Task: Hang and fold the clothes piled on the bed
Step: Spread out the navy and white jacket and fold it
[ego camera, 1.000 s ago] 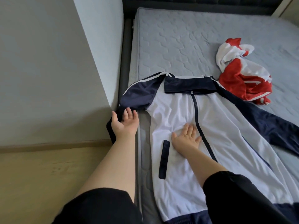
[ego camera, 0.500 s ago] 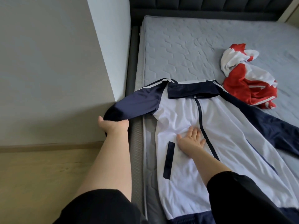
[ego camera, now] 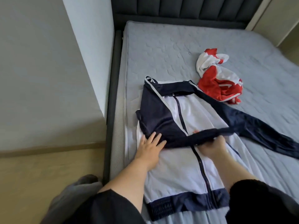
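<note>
A white and navy zip jacket [ego camera: 181,172] lies face up on the grey mattress [ego camera: 169,50]. Its navy left sleeve [ego camera: 155,117] is folded across the chest. My left hand [ego camera: 150,143] presses flat on the fold of that sleeve, fingers straight. My right hand [ego camera: 213,146] grips the sleeve's cuff end over the zip, fingers curled round the dark cloth. The other navy sleeve [ego camera: 262,130] stretches out to the right. A crumpled red and white garment [ego camera: 216,78] lies beyond the collar.
A dark padded headboard [ego camera: 186,10] and bed frame [ego camera: 111,94] border the mattress. A grey wall corner [ego camera: 87,46] stands close on the left above a wooden floor [ego camera: 40,175]. My grey-socked foot [ego camera: 77,189] is by the frame.
The left sleeve, which hung off the bed's left edge in my left hand, now lies folded across the jacket's front. My right hand left the chest and took the cuff.
</note>
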Available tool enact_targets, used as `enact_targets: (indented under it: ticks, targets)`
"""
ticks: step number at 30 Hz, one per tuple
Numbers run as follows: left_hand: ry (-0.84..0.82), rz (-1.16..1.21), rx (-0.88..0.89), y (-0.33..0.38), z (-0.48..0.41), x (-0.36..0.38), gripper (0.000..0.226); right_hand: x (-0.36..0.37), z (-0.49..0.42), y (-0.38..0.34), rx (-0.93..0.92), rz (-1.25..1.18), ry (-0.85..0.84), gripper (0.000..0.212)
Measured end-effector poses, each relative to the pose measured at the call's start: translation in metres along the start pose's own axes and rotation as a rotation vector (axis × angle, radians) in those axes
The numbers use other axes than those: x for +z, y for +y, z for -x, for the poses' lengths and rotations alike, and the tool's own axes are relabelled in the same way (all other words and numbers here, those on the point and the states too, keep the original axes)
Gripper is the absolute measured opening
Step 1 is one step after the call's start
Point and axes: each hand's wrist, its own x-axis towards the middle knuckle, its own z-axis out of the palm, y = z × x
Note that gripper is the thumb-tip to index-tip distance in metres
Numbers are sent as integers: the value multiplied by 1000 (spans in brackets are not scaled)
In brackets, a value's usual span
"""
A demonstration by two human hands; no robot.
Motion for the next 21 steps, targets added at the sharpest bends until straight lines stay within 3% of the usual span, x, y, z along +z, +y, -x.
enact_targets:
  ticks: [2, 3, 6, 11, 15, 17, 19, 21]
  targets:
    - [52, 19, -28, -5, 0, 0, 66, -16, 4, -13, -80, -96, -43, 51]
    - [75, 54, -58, -8, -1, -2, 60, -25, 6, -17, -96, -90, -131, 47]
    - [121, 105, -143, -13, -2, -8, 53, -41, 10, -25, -160, -139, -140, 27]
    - [244, 74, -125, -8, -4, -19, 46, -32, 24, -28, -142, -252, -188, 62]
    - [289, 25, -116, 2, -2, -22, 40, -32, 35, -35, -221, -162, -229, 27]
    - [269, -18, -51, 16, -2, -22, 37, -39, 37, -33, -220, -6, -206, 21]
    - [223, -71, 44, 32, 2, -19, 33, -52, 37, -29, -197, 172, -102, 19]
    - [240, -107, 104, 45, 6, -17, 28, -73, 35, -29, -171, 180, -5, 13]
